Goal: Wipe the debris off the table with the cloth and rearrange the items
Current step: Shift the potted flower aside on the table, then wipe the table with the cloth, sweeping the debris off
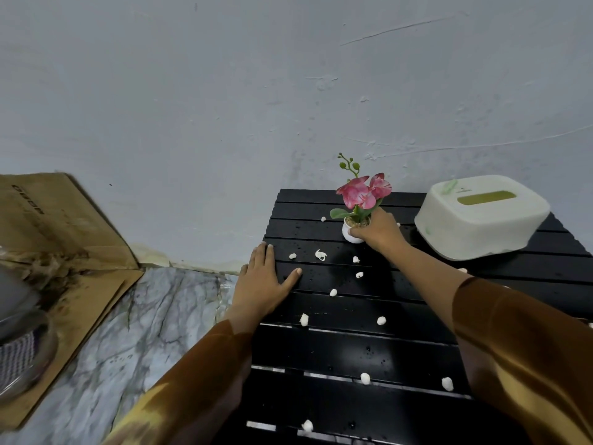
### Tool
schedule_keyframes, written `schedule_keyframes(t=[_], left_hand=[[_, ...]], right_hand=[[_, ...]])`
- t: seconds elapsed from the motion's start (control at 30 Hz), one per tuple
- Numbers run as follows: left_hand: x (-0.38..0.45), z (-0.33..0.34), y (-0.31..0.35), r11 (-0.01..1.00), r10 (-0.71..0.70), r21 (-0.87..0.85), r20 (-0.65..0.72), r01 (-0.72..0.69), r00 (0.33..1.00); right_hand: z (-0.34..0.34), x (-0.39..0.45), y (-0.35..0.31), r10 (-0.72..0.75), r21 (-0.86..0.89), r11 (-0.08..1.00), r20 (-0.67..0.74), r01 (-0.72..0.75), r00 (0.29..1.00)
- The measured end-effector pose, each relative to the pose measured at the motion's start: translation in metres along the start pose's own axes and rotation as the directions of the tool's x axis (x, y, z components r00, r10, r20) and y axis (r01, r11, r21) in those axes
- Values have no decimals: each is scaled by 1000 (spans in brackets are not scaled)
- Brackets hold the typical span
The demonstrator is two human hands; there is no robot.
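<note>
A black slatted table fills the lower right of the head view. Several small white debris bits are scattered over its slats. A small white pot with a pink artificial flower stands near the table's far edge, and my right hand is closed around the pot. My left hand lies flat on the table's left edge, fingers apart, holding nothing. No cloth is visible.
A white tissue box with a green slot sits at the table's far right corner. A grey wall rises right behind the table. Flattened cardboard lies on the marble-pattern floor to the left.
</note>
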State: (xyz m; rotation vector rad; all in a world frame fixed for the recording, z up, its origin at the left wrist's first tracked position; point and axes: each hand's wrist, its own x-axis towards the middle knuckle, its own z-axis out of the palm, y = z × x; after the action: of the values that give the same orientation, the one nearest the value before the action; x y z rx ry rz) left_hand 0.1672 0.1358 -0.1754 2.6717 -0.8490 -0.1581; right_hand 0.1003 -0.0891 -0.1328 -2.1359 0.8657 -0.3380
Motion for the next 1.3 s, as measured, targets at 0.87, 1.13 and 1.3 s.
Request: schedule_keyframes(t=[0.87,1.13,1.3], left_hand=[[-136,-19,104,965,191,-168,-64,-199,980],[-204,10,162,945,291,-170,37,-281,956],[-232,29,194,936,337,-143,89,-323,937]], right_hand=[[-128,-217,50,-97,-165,981,48,104,994],[-188,-299,111,-11,-333,943,-33,-1,999],[-208,-333,144,55,-409,908,-97,-91,994]])
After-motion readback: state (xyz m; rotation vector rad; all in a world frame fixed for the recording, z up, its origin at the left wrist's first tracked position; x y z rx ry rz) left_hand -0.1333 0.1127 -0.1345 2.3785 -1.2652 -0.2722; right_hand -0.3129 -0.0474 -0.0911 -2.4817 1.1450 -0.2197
